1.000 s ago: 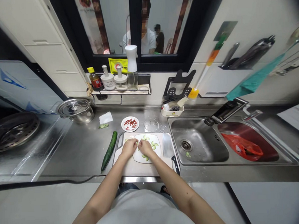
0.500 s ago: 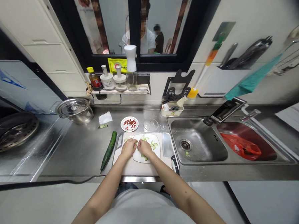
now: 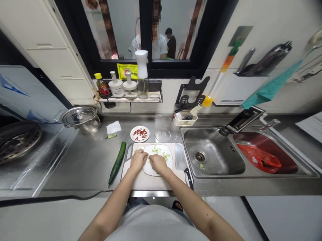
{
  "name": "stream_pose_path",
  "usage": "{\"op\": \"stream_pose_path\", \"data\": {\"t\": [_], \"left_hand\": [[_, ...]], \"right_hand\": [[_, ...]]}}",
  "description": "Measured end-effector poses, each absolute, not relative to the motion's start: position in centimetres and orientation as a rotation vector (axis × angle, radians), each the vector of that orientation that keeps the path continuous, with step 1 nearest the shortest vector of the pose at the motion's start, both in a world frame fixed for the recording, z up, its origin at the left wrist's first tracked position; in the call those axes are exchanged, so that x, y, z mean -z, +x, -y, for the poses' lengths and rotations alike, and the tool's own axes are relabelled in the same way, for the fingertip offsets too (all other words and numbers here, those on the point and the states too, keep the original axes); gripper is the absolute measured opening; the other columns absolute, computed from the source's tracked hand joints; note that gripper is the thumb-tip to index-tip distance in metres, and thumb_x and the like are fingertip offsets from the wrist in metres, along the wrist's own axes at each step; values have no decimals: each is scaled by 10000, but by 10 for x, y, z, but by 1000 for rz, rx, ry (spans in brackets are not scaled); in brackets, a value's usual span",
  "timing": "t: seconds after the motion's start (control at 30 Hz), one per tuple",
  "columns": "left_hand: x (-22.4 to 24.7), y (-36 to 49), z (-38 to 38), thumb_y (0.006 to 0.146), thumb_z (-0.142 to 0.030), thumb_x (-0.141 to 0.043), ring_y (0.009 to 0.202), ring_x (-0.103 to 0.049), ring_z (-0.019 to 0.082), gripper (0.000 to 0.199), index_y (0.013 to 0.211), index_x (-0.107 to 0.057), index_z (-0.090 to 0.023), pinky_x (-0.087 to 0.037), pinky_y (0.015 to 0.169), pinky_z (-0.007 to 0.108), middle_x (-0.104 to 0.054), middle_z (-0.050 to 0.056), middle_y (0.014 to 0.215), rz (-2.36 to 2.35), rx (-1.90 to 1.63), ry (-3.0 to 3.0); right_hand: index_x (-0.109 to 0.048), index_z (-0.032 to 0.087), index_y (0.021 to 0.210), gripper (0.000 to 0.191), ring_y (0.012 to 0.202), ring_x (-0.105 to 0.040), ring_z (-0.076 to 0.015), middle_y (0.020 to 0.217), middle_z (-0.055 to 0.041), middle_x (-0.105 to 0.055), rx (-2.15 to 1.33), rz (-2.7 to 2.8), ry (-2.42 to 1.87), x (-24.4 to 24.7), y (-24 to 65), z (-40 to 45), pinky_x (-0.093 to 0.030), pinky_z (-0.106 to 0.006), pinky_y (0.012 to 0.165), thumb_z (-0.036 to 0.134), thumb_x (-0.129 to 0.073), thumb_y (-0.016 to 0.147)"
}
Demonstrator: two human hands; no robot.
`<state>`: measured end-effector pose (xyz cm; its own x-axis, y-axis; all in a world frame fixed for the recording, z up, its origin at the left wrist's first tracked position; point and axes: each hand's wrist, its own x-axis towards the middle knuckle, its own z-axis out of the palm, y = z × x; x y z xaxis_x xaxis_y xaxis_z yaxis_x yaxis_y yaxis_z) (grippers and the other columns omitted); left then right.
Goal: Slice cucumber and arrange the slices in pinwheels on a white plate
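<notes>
The fingers of the left hand (image 3: 139, 159) and right hand (image 3: 158, 163) are curled nearly together over the white plate (image 3: 167, 167); whether anything is gripped cannot be told. Green slices (image 3: 166, 156) are arranged on the plate.

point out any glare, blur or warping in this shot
Head view: wide-lens stretching toward the edges; upper right corner dark; bright glare streaks on the steel counter at left; teal cloth soft and smeared; pixelated patches over the window; plate fairly clear.
</notes>
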<state>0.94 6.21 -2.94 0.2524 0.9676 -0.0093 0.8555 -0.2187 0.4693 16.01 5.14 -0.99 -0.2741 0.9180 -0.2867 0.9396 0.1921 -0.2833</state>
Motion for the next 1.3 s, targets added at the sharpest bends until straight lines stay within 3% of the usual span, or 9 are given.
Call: {"op": "stream_pose_path", "data": {"t": [1.3], "left_hand": [[40,21,-61,896,-286,-531,1046,-507,213,212,1011,-701,-233,-411,855,296,-602,71,1019,-1819,-366,2077]], "right_hand": [[-642,174,1115,328,962,-621,-199,1042,-111,-677,540,-2387,1866,6,155,-44,-405,-271,762,226,-347,981]]}}
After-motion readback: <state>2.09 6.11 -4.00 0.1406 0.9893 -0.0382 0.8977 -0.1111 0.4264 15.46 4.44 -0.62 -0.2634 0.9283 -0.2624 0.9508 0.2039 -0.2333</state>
